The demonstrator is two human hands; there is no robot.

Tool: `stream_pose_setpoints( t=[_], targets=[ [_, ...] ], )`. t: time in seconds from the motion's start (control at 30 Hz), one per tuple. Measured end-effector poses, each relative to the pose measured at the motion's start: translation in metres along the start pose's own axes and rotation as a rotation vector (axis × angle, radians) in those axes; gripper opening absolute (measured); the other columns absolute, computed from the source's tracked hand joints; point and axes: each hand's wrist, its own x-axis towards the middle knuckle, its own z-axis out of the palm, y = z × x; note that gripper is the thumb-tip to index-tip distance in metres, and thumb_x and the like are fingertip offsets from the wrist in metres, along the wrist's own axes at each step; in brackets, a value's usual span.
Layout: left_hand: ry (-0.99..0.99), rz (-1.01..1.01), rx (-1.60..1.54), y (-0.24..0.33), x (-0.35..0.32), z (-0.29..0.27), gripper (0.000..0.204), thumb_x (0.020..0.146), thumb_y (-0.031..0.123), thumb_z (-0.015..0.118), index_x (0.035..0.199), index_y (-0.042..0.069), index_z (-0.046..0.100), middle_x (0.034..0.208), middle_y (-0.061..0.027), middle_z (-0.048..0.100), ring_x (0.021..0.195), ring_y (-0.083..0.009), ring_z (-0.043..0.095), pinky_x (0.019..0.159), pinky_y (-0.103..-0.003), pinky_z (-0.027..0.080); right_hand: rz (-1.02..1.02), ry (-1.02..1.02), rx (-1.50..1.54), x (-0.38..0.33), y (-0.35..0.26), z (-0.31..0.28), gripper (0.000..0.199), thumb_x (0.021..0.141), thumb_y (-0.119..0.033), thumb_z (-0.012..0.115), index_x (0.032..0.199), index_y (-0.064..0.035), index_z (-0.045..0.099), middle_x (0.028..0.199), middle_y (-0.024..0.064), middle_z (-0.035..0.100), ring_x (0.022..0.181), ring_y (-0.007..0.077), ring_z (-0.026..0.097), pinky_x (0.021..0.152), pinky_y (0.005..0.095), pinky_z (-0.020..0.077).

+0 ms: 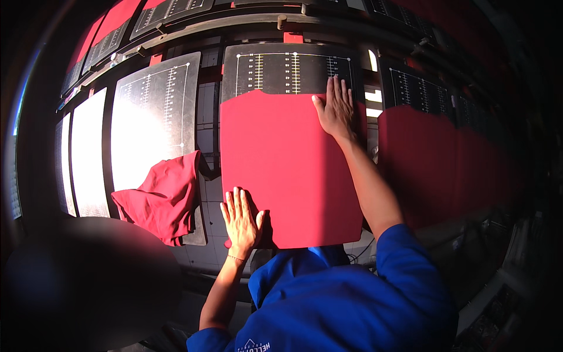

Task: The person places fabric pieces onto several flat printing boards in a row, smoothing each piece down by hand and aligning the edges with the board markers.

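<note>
A piece of red fabric (275,164) lies flat over the lower part of a dark board (275,70) marked with ruler scales. My left hand (241,226) rests on the fabric's lower left edge, palm down with its fingers stretched out. At the upper right edge, my right hand (337,111) lies flat, its fingertips reaching past the fabric onto the board. Neither hand grips anything. A crumpled red cloth (164,196) sits on the lower end of the neighbouring board (155,111) to the left.
Another ruled board on the right carries red fabric (422,158), partly in shadow. A metal rail (246,20) runs behind the boards, with a further row beyond it. Bright light glares off white panels (89,152) at left. A dark blurred round shape (88,281) fills the lower left.
</note>
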Motion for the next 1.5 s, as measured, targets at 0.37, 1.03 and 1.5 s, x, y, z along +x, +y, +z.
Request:
stream_pose_setpoints(
  t=[0.37,1.03,1.5],
  targets=[
    [0.319,0.017,0.052,0.042,0.197,-0.009,0.078,0.103,0.051,0.040,0.154,-0.007,0.027,0.164,-0.0220,0.022,0.154,-0.0367,0.015,0.124,-0.052,0.011,-0.537,-0.553,0.080,-0.198,0.002,-0.082,0.075,0.099,-0.060,0.041,0.155,-0.0107,0.035,0.162,0.0079,0.033,0.151,0.0278,0.027,0.125,0.0470,0.0156],
    [0.342,0.212,0.172,0.160,0.249,0.030,0.079,0.104,0.051,0.039,0.156,-0.006,0.021,0.163,-0.0231,0.024,0.152,-0.0372,0.019,0.124,-0.048,0.016,0.116,-0.109,0.244,-0.342,0.016,-0.132,0.071,0.098,-0.038,0.059,0.152,0.0003,0.035,0.159,0.0184,0.033,0.143,0.0352,0.040,0.114,0.0506,0.0372],
    [0.167,-0.070,0.201,0.048,-0.008,0.010,0.071,0.105,0.043,0.037,0.156,-0.005,0.023,0.163,-0.0220,0.025,0.152,-0.0417,0.019,0.123,-0.052,0.015,0.021,-0.244,0.121,-0.273,-0.001,-0.099,0.083,0.100,-0.052,0.044,0.156,0.0041,0.021,0.165,0.0192,0.020,0.154,0.0323,0.017,0.126,0.0479,0.0082]
  ],
)
